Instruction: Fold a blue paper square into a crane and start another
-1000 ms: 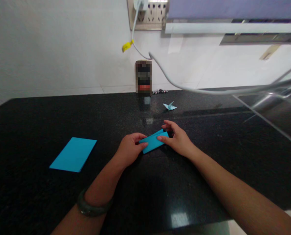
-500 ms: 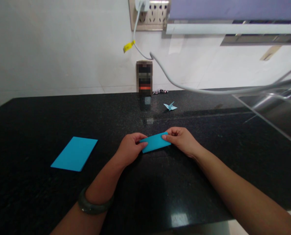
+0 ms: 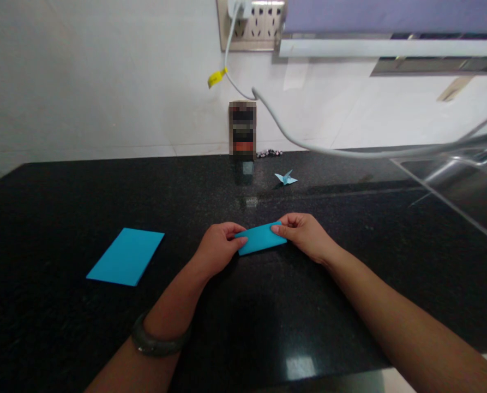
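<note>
A folded strip of blue paper (image 3: 261, 238) is held between my two hands, slightly tilted, its right end higher in the view. My left hand (image 3: 221, 245) pinches the left end, thumb on top and fingers behind. At the other end, my right hand (image 3: 302, 232) grips the upper right corner between thumb and fingers. To the left, flat on the black countertop (image 3: 202, 185), lies a blue sheet or stack of paper (image 3: 126, 256). A small light-blue folded paper crane (image 3: 286, 178) rests beyond my hands.
Against the wall stands a phone-shaped object (image 3: 242, 130), its face blurred, with a beaded strap (image 3: 270, 153) beside it. A white cable (image 3: 284, 128) runs from the wall socket (image 3: 259, 24) across to the right. A metal sink (image 3: 464, 185) is at the right.
</note>
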The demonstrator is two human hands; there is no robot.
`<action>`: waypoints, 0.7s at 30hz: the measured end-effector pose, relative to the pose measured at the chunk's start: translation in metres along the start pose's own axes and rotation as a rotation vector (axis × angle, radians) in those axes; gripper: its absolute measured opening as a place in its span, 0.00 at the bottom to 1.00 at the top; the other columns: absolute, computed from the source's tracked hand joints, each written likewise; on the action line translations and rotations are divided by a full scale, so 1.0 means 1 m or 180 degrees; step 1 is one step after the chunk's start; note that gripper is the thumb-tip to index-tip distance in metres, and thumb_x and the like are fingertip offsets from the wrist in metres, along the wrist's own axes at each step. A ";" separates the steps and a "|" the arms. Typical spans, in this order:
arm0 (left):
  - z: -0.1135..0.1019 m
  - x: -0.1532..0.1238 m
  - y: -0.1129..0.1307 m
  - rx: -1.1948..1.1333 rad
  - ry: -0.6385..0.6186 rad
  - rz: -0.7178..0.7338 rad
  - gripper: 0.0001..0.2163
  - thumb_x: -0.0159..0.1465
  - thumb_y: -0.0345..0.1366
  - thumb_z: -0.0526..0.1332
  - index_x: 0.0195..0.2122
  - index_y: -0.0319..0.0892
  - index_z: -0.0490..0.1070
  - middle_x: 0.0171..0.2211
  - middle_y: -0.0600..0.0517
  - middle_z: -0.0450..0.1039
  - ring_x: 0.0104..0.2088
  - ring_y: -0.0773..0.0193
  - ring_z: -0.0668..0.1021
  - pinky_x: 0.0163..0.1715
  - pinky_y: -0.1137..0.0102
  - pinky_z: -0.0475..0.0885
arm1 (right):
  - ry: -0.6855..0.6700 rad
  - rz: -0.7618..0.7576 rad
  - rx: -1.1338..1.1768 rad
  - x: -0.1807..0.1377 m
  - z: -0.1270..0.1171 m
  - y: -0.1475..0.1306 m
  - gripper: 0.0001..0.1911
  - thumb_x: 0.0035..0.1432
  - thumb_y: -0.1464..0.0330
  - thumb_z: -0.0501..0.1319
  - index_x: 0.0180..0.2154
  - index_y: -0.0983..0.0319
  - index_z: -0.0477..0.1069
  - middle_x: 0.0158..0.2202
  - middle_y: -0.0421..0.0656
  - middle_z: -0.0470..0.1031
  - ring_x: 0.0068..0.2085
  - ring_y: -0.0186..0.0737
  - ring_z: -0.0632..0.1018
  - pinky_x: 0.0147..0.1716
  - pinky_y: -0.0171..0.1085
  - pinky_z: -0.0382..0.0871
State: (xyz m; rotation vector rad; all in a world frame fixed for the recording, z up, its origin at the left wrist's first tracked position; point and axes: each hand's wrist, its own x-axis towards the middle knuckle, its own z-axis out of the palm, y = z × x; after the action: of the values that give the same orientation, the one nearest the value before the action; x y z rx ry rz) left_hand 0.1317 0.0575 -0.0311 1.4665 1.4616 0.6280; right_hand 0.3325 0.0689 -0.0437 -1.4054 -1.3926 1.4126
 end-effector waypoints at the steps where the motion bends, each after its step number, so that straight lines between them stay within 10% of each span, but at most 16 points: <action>1: 0.000 0.000 0.000 -0.0019 -0.0003 0.0002 0.08 0.53 0.31 0.61 0.34 0.38 0.73 0.31 0.51 0.77 0.32 0.63 0.77 0.34 0.69 0.70 | 0.0000 0.0003 0.0009 0.000 0.000 0.000 0.14 0.42 0.60 0.65 0.23 0.64 0.67 0.20 0.36 0.65 0.23 0.29 0.64 0.24 0.32 0.56; 21: -0.001 -0.001 -0.001 0.0056 -0.0045 0.0051 0.07 0.53 0.33 0.60 0.33 0.39 0.73 0.30 0.51 0.76 0.32 0.62 0.77 0.33 0.68 0.70 | 0.0081 -0.0012 -0.0121 0.000 0.000 -0.001 0.15 0.42 0.58 0.65 0.23 0.64 0.67 0.20 0.36 0.65 0.22 0.29 0.63 0.23 0.32 0.57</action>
State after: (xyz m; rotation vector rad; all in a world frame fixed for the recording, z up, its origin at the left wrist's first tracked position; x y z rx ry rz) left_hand 0.1303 0.0563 -0.0311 1.4948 1.4489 0.6147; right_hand 0.3322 0.0687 -0.0431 -1.4393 -1.4121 1.3678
